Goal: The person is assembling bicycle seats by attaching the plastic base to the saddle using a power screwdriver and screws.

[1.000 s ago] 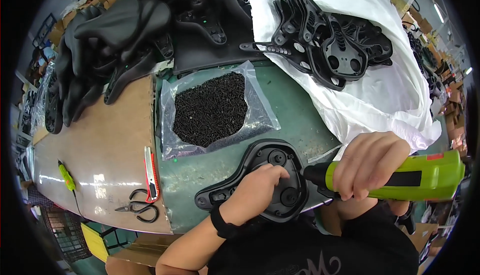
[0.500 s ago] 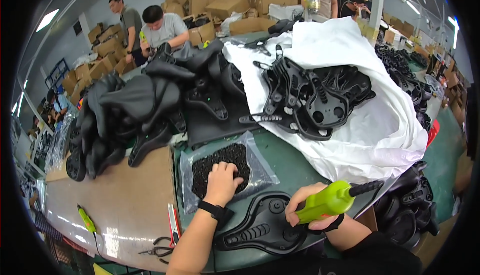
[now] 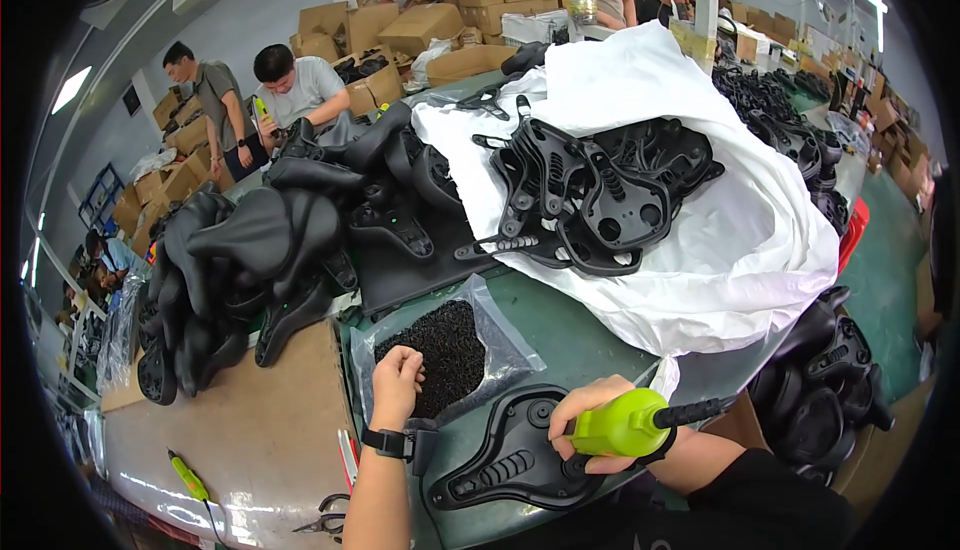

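Note:
My left hand is closed with its fingertips pinched together, at the left edge of a pile of small black screws in an open clear plastic bag. Whatever it may hold is too small to make out. My right hand grips a lime-green electric screwdriver with a black cord. Under that tool, in front of me, lies a black bicycle saddle, its ribbed plastic underside facing up. The screwdriver's tip is hidden behind my hand.
Black saddle covers are heaped at the left. A white sack holds black plastic saddle bases. A second green screwdriver and pliers lie at the front left. Finished-looking saddles fill a carton at right. Co-workers stand behind.
My left hand has drawn back from the middle of the screws to their left edge, its spread fingers now pinched. My right hand still holds the screwdriver over the saddle. The view has shifted slightly.

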`<state>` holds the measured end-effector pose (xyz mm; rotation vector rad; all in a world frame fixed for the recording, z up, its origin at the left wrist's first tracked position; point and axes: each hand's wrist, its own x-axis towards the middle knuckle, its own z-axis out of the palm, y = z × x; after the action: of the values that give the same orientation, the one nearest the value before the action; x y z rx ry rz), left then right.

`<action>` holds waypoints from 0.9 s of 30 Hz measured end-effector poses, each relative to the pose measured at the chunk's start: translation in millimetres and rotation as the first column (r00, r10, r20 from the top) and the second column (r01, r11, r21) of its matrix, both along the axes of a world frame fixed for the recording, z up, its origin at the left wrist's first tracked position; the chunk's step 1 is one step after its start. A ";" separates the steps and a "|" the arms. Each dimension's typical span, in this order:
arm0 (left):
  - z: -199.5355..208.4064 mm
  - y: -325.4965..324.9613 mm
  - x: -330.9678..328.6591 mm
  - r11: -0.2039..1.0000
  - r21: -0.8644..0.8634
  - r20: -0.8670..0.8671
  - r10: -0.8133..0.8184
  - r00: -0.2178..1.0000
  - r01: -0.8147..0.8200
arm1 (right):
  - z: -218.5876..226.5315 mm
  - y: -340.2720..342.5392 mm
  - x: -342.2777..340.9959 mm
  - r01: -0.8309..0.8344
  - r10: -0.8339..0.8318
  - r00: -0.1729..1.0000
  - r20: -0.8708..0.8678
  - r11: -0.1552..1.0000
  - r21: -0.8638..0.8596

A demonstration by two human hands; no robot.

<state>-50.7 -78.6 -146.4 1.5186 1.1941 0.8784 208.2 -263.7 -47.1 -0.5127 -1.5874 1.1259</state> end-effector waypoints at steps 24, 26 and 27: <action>39.3 -161.5 51.2 0.745 -0.328 0.731 -0.190 0.656 0.581 | 30.8 4.9 5.3 0.182 -0.077 0.778 -0.624 0.978 0.106; 38.4 -163.1 51.0 0.752 -0.328 0.719 -0.194 0.667 0.572 | 28.6 3.2 3.4 0.196 -0.093 0.783 -0.616 0.975 0.101; 38.2 -163.3 51.5 0.750 -0.338 0.716 -0.187 0.673 0.568 | 28.2 2.6 3.2 0.204 -0.091 0.792 -0.604 0.972 0.120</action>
<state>0.8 -241.8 -108.1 0.8247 0.4781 0.6012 211.4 -261.1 -18.9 -0.1281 -1.0547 0.8914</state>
